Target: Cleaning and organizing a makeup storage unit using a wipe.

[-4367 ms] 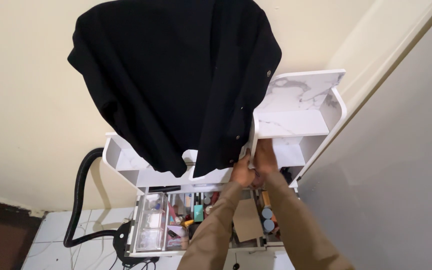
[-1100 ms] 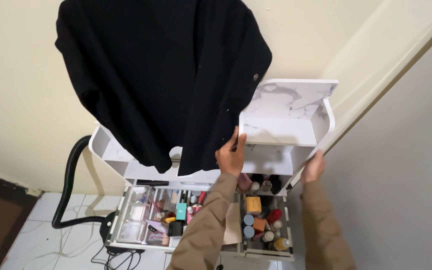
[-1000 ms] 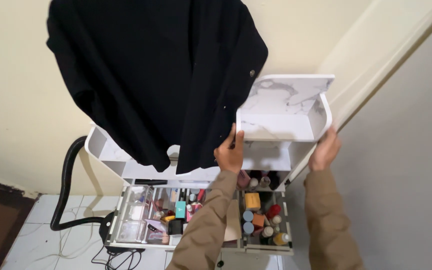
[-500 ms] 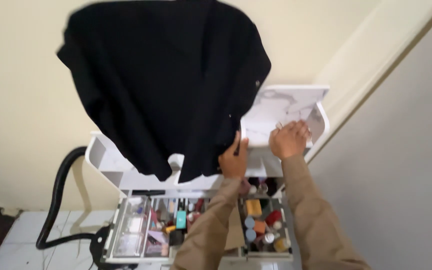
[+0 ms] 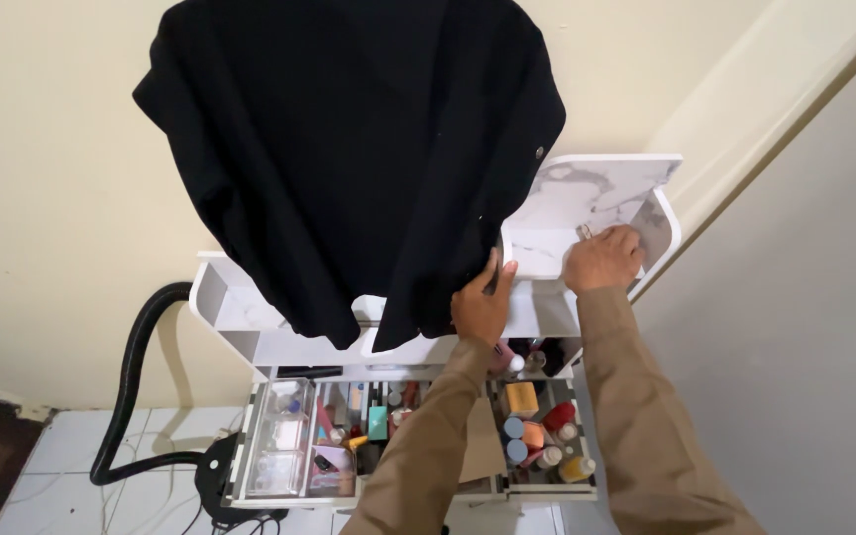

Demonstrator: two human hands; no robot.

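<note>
1. Nearest the camera are two tan sleeves (image 5: pixel 636 426), one on each of the person's arms, reaching up from the bottom edge over the shelf unit.
2. Under the arms, an open drawer (image 5: pixel 418 436) is crowded with small bottles (image 5: pixel 537 441), jars and boxes, with a clear plastic organiser (image 5: pixel 284 441) at its left end.
3. A black hose (image 5: pixel 136 376) curves down the wall to the tiled floor (image 5: pixel 52 476), left of the drawer.
4. The left hand (image 5: pixel 483 305) lies against the left front edge of the white marble-patterned shelf (image 5: pixel 587 203), fingers stretched up and held together, just beside the hem of the hanging garment; it grips nothing that can be seen.
5. The right hand (image 5: pixel 603 258) rests inside the shelf's upper compartment, on the marbled surface near the right wall, fingers curled loosely downward. Whether they pinch anything cannot be told.
6. A black garment (image 5: pixel 349 149) hangs against the cream wall (image 5: pixel 52 149), covering the left part of the shelf unit.
</note>
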